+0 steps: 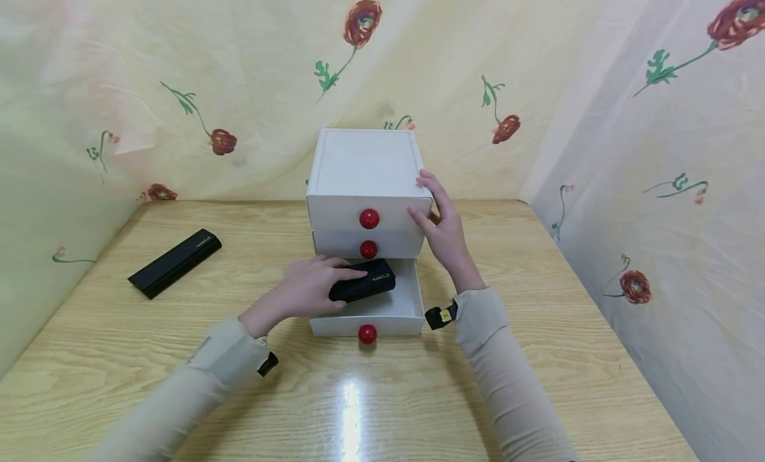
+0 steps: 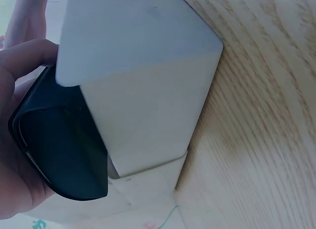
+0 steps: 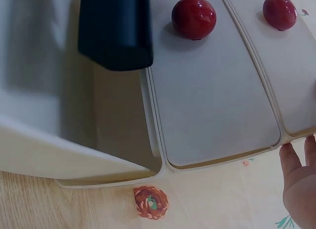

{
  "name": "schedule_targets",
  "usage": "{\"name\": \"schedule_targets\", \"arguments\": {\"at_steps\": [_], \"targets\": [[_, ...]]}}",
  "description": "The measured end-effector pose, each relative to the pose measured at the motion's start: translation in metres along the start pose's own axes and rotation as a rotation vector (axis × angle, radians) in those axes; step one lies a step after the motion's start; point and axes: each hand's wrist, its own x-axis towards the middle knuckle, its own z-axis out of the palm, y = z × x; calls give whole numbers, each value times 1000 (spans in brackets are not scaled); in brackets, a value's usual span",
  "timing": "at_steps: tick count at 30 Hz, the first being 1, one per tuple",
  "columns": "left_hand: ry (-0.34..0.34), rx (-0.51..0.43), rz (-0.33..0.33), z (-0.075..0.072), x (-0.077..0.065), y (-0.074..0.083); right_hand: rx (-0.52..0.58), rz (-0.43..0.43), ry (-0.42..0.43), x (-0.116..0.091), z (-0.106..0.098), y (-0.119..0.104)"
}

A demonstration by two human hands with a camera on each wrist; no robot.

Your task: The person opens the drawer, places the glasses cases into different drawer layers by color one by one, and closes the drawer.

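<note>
A black glasses case [image 1: 378, 283] with small lettering is held by my left hand [image 1: 307, 286], tilted above the pulled-out bottom drawer [image 1: 394, 326]. In the left wrist view, the end of the case [image 2: 64, 150] shows beside the drawer's side wall, with fingers and palm around it. My right hand [image 1: 444, 233] rests on the right side of the white drawer cabinet [image 1: 369, 162], thumb at the front edge and fingers spread up to the top. From the right wrist, the case [image 3: 116, 31] hangs over the drawer, and fingertips touch the cabinet's side.
Another long black case [image 1: 175, 263] lies on the wooden table [image 1: 251, 402] at the left. Red round knobs [image 1: 369, 218] stick out from the drawer fronts; the upper two drawers are pushed in. Flowered cloth [image 1: 269, 64] hangs behind and at the sides.
</note>
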Motion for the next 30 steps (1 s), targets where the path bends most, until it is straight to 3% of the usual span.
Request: {"name": "schedule_targets", "arguments": {"at_steps": [14,24,30], "targets": [[24,47,12,10,19,9,-13,-24,6,1,-1,11],[31,83,38,15,29,17,-6,-18,-3,-7,-2,-20],[24,75,48,23,33,16,-2,-23,-12,-8,-2,-22]]}}
